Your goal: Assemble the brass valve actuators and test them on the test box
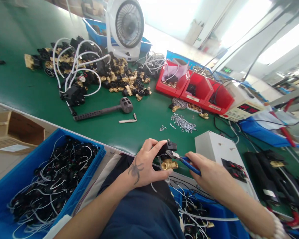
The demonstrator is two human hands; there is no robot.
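Note:
My left hand (147, 162) is closed around a valve with a black top (169, 146) and a brass body (168, 165), held over the table's near edge. In my right hand (206, 166) is a pair of pliers with blue handles (191, 165). The pliers' jaws (173, 154) touch the valve between its black top and the brass part; what they grip there is too small to make out. Beyond the hands lies a heap of silver spring clips (183, 122). A dark mallet (107, 110) and a hex key (128, 120) rest farther left.
Brass fittings and black housings with white cables (77, 63) are piled at the back left, before a white fan (127, 30). Red bins (195, 87) stand behind the clips. A grey box (214, 149) is at right. Blue crates (99, 154) of cabled parts flank my lap.

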